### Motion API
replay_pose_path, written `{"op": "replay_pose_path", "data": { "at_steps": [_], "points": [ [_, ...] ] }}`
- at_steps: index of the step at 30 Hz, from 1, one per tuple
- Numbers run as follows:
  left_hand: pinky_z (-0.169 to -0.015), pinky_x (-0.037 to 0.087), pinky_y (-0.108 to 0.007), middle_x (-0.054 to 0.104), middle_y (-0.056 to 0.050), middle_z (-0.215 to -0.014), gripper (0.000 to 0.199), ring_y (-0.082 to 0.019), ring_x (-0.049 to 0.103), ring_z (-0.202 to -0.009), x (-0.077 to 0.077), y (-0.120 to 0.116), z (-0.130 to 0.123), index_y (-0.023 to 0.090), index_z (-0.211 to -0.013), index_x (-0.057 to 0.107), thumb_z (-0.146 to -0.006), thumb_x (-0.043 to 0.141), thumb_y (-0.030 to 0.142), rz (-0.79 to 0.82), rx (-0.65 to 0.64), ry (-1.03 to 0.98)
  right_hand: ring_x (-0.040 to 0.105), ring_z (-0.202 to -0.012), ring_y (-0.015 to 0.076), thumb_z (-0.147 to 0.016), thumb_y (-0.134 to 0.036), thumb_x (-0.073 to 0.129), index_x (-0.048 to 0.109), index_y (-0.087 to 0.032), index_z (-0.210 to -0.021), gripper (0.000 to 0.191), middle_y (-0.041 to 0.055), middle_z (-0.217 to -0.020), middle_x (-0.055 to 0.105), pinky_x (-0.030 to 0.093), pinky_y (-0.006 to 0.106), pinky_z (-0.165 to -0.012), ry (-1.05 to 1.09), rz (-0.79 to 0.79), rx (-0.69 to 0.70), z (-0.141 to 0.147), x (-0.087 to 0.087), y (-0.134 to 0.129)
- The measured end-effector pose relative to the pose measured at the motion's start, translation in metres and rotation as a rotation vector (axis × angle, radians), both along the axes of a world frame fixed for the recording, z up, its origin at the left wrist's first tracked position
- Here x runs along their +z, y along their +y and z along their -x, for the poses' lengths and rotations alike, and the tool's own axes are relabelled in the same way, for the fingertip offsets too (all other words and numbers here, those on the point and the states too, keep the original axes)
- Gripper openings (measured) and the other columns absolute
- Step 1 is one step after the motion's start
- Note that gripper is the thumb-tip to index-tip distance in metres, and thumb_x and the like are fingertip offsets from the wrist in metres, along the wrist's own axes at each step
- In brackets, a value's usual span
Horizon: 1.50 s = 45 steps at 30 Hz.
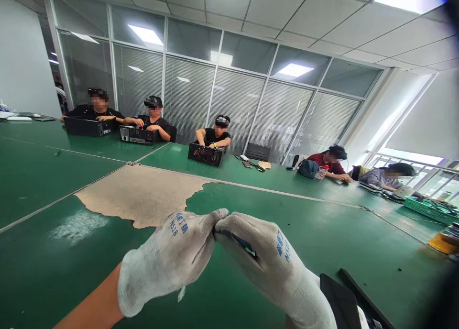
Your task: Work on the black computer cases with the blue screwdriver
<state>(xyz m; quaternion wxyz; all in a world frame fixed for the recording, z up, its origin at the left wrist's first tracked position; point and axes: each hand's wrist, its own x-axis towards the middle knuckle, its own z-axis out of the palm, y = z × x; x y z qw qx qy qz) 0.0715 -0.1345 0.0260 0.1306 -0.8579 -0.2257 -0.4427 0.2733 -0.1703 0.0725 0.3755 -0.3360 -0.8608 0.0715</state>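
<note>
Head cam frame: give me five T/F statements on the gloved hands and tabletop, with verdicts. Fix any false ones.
1. The left hand and the right hand both wear white gloves. True.
2. The hands are held wide apart. False: they come together at the fingers.
3. Blue printing shows on the back of each glove. True.
4. The tan patch is at the right edge of the picture. False: the tan patch lies beyond the hands, toward the left.
5. The green basket is over on the right side of the picture. True.
</note>
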Motion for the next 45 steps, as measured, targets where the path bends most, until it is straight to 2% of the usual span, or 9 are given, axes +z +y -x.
{"op": "replay_pose_path", "data": {
  "at_steps": [7,21,28,32,35,38,40,42,45],
  "points": [
    [-0.063,0.060,-0.037,0.068,-0.004,-0.076,0.021,-0.022,0.070,-0.067,0.010,-0.003,-0.004,0.017,-0.116,0.053,-0.102,0.036,0.018,0.128,0.056,0.144,0.056,-0.068,0.0119,-0.106,-0.026,0.049,0.063,-0.022,-0.091,0.021,0.0008,-0.080,0.066,0.046,0.023,-0.065,-0.006,0.057,-0.007,-0.001,0.001,-0.001],
    [-0.069,0.062,-0.038,0.071,-0.006,-0.086,0.037,-0.023,0.072,-0.077,0.001,0.000,-0.001,0.016,-0.142,0.037,-0.105,0.038,0.017,-0.043,-0.039,-0.004,0.045,-0.063,0.0109,-0.103,-0.027,0.054,0.063,-0.021,-0.091,0.016,-0.0015,-0.072,0.057,0.042,0.023,-0.060,0.094,0.071,0.011,-0.004,-0.001,-0.002],
    [-0.063,0.058,-0.033,0.069,-0.003,-0.086,0.029,-0.020,0.069,-0.071,0.008,-0.003,-0.001,0.020,-0.131,0.047,-0.105,0.036,0.017,0.020,0.078,0.088,0.053,-0.067,0.0112,-0.104,-0.030,0.056,0.064,-0.021,-0.095,0.015,-0.0006,-0.079,0.064,0.046,0.023,-0.064,0.098,0.090,0.035,-0.003,-0.002,0.007],
    [-0.094,0.057,-0.050,0.068,-0.017,-0.125,0.035,-0.033,0.067,-0.117,0.005,0.019,0.011,0.017,-0.138,0.048,-0.107,0.033,0.021,-0.031,0.379,0.144,0.064,-0.091,0.0175,-0.105,-0.032,0.050,0.063,-0.021,-0.111,0.018,0.0061,-0.102,0.070,0.052,0.030,-0.087,0.123,-0.103,-0.159,-0.001,-0.035,0.059],
    [-0.102,0.051,-0.056,0.060,-0.027,-0.137,0.043,-0.040,0.058,-0.129,-0.011,0.065,0.028,0.008,-0.141,0.048,-0.108,0.031,0.030,0.153,0.589,0.240,0.061,-0.119,0.0278,-0.104,-0.041,0.053,0.056,-0.017,-0.132,0.037,0.0161,-0.126,0.065,0.050,0.044,-0.103,-0.015,-0.248,-0.407,0.000,-0.083,0.126],
    [-0.108,0.045,-0.053,0.058,-0.026,-0.142,0.048,-0.039,0.055,-0.133,-0.040,0.121,0.046,0.007,-0.141,0.051,-0.104,0.044,0.038,0.383,0.693,0.324,0.053,-0.134,0.0288,-0.106,-0.042,0.049,0.055,-0.012,-0.137,0.044,0.0207,-0.140,0.059,0.043,0.043,-0.112,-0.201,-0.193,-0.513,0.006,-0.122,0.193],
    [-0.116,0.036,-0.053,0.053,-0.025,-0.149,0.050,-0.038,0.050,-0.138,-0.060,0.151,0.057,0.010,-0.141,0.052,-0.101,0.050,0.040,0.455,0.730,0.364,0.059,-0.126,0.0267,-0.107,-0.044,0.045,0.060,-0.013,-0.131,0.041,0.0172,-0.132,0.065,0.043,0.039,-0.109,-0.353,-0.105,-0.535,0.012,-0.130,0.226],
    [-0.121,0.028,-0.049,0.048,-0.023,-0.154,0.051,-0.036,0.044,-0.143,-0.073,0.169,0.066,0.011,-0.142,0.052,-0.101,0.049,0.041,0.462,0.733,0.364,0.064,-0.115,0.0250,-0.107,-0.048,0.043,0.065,-0.016,-0.123,0.041,0.0132,-0.121,0.070,0.046,0.035,-0.102,-0.486,-0.032,-0.553,0.016,-0.125,0.243],
    [-0.122,0.023,-0.049,0.050,-0.022,-0.153,0.055,-0.033,0.044,-0.143,-0.073,0.174,0.076,0.012,-0.146,0.049,-0.103,0.041,0.046,0.472,0.688,0.337,0.065,-0.111,0.0226,-0.109,-0.037,0.040,0.064,-0.019,-0.130,0.036,0.0121,-0.123,0.069,0.047,0.030,-0.093,-0.669,0.011,-0.485,0.011,-0.109,0.242]
  ]
}}
